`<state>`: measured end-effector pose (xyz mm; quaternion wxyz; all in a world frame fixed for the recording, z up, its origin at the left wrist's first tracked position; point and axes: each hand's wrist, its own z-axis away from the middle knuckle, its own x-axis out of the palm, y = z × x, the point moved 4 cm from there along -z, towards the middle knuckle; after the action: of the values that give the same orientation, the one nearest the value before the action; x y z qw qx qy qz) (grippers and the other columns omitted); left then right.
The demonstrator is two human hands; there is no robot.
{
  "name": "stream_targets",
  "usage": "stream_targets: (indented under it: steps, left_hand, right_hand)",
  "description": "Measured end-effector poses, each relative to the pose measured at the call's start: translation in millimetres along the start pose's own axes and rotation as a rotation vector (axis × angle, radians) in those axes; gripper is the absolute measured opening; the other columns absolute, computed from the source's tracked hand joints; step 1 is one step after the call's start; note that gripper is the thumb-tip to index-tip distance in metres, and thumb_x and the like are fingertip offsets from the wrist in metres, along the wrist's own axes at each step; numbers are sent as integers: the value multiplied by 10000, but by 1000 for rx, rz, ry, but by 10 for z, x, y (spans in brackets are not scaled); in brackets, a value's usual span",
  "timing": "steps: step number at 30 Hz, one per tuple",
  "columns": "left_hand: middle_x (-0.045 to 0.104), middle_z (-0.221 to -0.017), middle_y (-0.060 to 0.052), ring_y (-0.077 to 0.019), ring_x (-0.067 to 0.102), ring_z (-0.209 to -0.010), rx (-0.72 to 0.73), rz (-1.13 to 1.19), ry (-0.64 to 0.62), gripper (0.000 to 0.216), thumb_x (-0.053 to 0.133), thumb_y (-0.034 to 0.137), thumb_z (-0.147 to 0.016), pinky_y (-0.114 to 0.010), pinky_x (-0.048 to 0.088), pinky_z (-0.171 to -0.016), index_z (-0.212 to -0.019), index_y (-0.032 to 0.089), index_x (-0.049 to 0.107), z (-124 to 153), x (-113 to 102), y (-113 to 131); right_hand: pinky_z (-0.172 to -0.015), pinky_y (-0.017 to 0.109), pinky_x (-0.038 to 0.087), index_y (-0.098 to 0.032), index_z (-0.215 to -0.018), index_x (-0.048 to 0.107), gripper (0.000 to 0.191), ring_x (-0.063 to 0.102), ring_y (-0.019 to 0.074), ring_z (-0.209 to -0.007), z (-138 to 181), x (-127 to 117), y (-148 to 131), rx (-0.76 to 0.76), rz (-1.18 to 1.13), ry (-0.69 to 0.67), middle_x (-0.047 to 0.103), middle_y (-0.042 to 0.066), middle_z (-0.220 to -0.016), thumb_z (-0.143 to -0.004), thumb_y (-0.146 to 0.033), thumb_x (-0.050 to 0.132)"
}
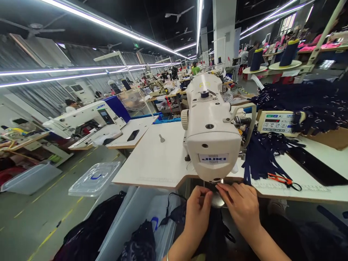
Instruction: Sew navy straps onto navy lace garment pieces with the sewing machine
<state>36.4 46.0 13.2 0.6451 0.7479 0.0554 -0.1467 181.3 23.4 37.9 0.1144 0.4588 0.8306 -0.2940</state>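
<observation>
Fabric [216,232], dark, is hanging just below the fingers of the left hand [198,210] and right hand [241,203], which are curling beneath a sewing machine head [213,141]; whether they are pinching it is hard to see.

This is a sewing workshop, a big factory hall. Straight ahead of the right hand [241,203] stands a white sewing machine [212,127], its desk [157,159] stretching out beyond the left hand [198,210]. Farther right of the right hand are heaped dark straps [304,101] and, above them, cones of thread [256,59]. Left of the left hand, a plastic bin [116,224] holds dark cloth [140,241]. Well past both hands, rows of machines [152,81] recede under strip lights [199,18].
</observation>
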Motion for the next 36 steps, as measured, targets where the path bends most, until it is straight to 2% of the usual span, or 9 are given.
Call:
stream_targets:
  steps: [6,11,26,36]
  left_hand:
    - [464,-658,43,-83,381,-534,-9,48,-39,264,494,419,-940,-198,285,-491,-845,177,535,11,1,-47]
    - [487,-674,35,-90,410,-556,-6,80,-65,246,497,401,-941,-201,304,-508,-848,176,537,13,-4,-49]
    - [497,-682,32,-88,404,-558,-12,109,-81,196,502,346,-943,-198,320,-515,-848,179,539,6,-8,-33]
    - [513,-696,17,-95,429,-572,-7,93,-73,220,513,361,-938,-204,324,-514,-833,173,555,-4,-24,-24]
  right_hand:
    - [-683,325,344,-198,-868,695,65,512,158,-609,-12,-1,-27,-5,69,0,634,-6,-629,-884,-234,643]
    - [-700,331,344,-204,-854,693,43,529,167,-643,-42,2,-66,-32,78,-4,659,-1,-658,-874,-211,655]
    - [-676,343,354,-181,-815,652,47,512,172,-615,-89,33,-132,-126,189,-16,619,-5,-601,-838,-166,690]
    - [-672,348,350,-188,-804,650,53,500,172,-607,-80,49,-117,-122,186,-27,619,-6,-606,-842,-174,683]
